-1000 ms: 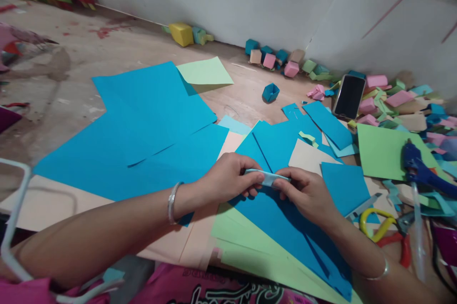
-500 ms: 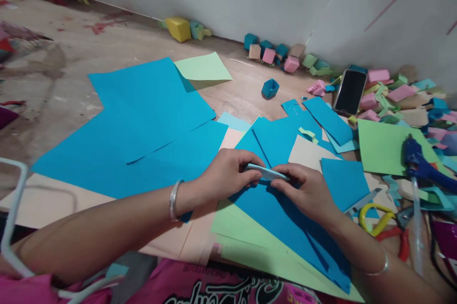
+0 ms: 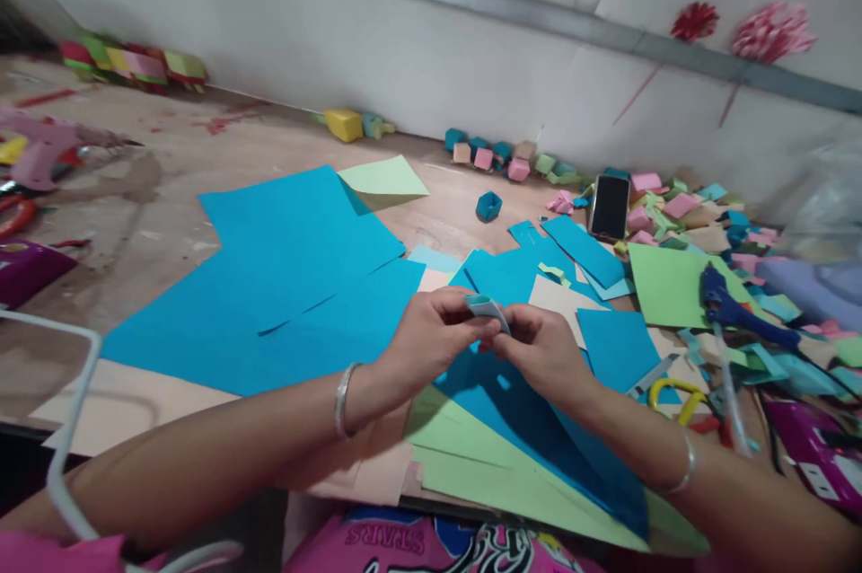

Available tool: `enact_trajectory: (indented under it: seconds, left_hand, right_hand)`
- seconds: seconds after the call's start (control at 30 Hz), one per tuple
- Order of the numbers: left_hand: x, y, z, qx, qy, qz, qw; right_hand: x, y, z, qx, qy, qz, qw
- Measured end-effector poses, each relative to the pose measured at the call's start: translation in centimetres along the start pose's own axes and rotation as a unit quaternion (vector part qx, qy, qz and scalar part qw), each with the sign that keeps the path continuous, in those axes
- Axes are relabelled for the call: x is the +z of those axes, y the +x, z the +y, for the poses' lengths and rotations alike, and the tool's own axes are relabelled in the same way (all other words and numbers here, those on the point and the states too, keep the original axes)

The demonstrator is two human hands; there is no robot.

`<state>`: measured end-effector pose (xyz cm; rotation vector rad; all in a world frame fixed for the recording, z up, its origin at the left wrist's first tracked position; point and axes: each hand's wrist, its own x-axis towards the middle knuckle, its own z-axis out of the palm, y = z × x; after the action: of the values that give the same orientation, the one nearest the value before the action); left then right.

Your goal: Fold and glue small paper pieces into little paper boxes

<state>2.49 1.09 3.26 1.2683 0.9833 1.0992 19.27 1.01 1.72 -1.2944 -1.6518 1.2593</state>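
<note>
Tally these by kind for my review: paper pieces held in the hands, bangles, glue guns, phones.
Light-blue paper piece, between left hand and right hand: 1
Bangles, left wrist and right wrist: 2
Glue guns, pink and blue: 2
Phone: 1
Total: 6

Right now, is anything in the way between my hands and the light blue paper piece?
Nothing visible is: your left hand and right hand both hold the light blue paper piece directly, above a blue sheet.
</note>
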Motion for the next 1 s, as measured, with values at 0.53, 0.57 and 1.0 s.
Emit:
enact_trajectory:
  seconds: [0.53,0.57,1.0]
  left_hand:
    - [-4.1,1.0,-3.3,0.293,0.353,-0.001,0.888]
    - [-4.1,1.0,-3.3,0.293,0.360,-0.005,0.886]
    - [-3.0,-0.3,-2.4,0.175,0.324,-0.046,0.928]
  right_hand:
    - [-0.3,2.4,0.0,-0.358,-0.231,0.043,0.904]
    - [-0.3,2.4,0.1,-0.362,-0.228,0.042,0.903]
    - [0.6,1.2,-0.6,-0.288,-0.144,0.096,0.942]
